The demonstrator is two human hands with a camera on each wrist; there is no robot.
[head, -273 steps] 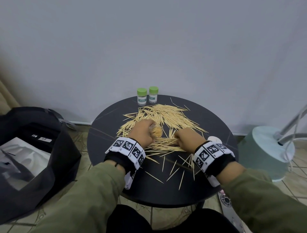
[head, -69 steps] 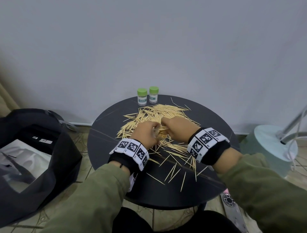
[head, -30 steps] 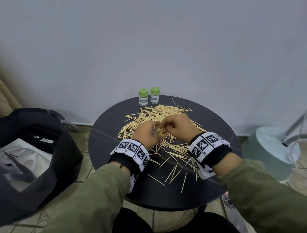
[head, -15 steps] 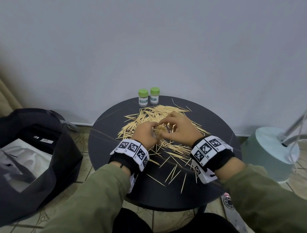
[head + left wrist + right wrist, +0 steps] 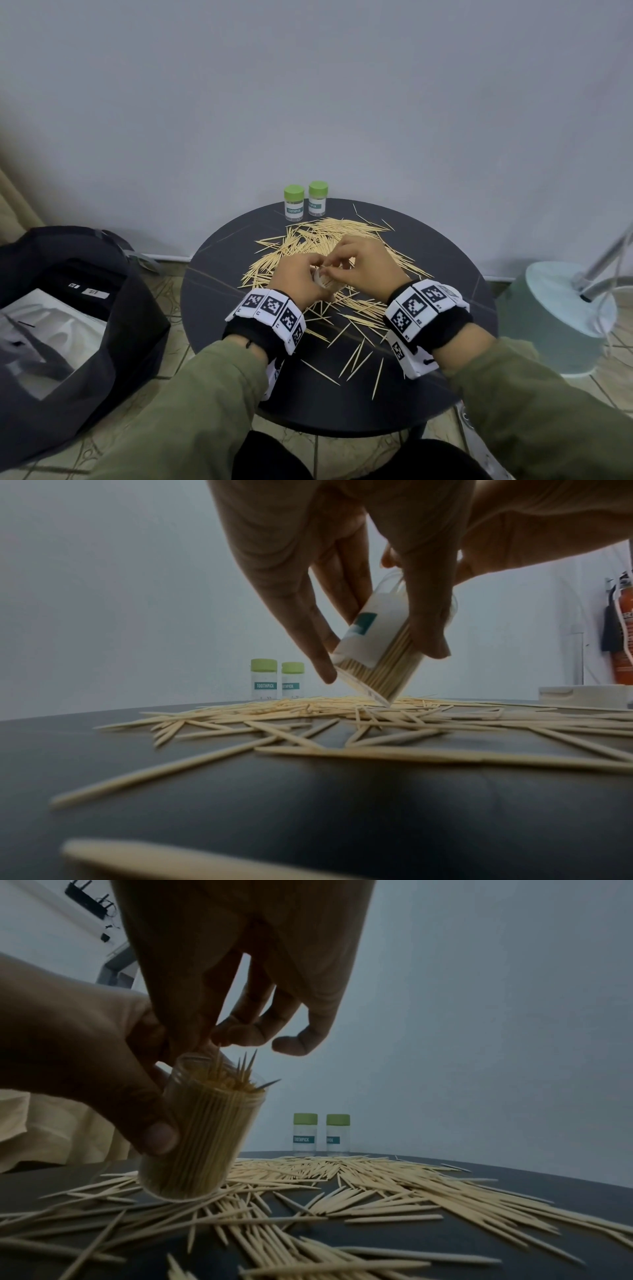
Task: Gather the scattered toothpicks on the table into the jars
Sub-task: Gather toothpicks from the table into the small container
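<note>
A heap of loose toothpicks (image 5: 325, 233) lies across the round black table (image 5: 239, 342). My left hand (image 5: 308, 279) grips an uncapped clear jar (image 5: 380, 653), nearly full of toothpicks. The jar leans, with its bottom edge on the heap (image 5: 342, 704). My right hand (image 5: 202, 1042) hovers right over the jar's mouth (image 5: 219, 1074). Its thumb and forefinger are pinched together on toothpicks whose tips stick up out of the jar. Two more jars with green lids, one (image 5: 294, 205) beside the other (image 5: 317, 200), stand capped at the table's far edge by the wall.
A black bag (image 5: 68, 308) sits open on the floor at the left. A pale green lamp base (image 5: 555, 318) stands on the right. A flat white object (image 5: 582, 695) lies at the table's right side. Stray toothpicks (image 5: 356, 359) dot the near part of the table.
My right hand left the near part of the heap and came up to the jar's mouth, where it has stayed for the last second. The left hand has kept hold of the jar.
</note>
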